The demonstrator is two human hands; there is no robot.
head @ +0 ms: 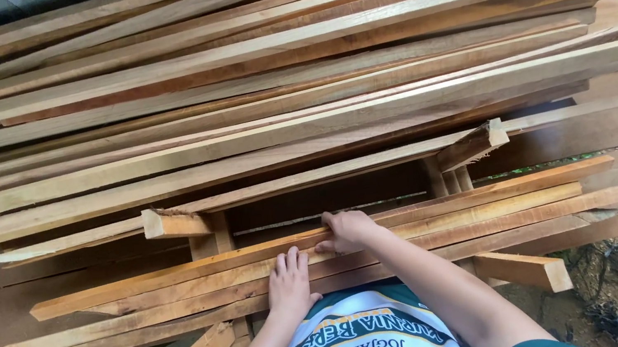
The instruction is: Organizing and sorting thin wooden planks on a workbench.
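Left hand lies flat, fingers spread, on the long pale sawn wooden slats of the low front stack. Right hand rests just beyond, its grip curled over a slat edge. The large pile of reddish-brown planks lies behind, higher.

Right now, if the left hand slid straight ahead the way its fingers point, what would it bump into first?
Probably the next wooden slat up in the low stack, just past the left hand. Depth is hard to judge, so it might slide over it.
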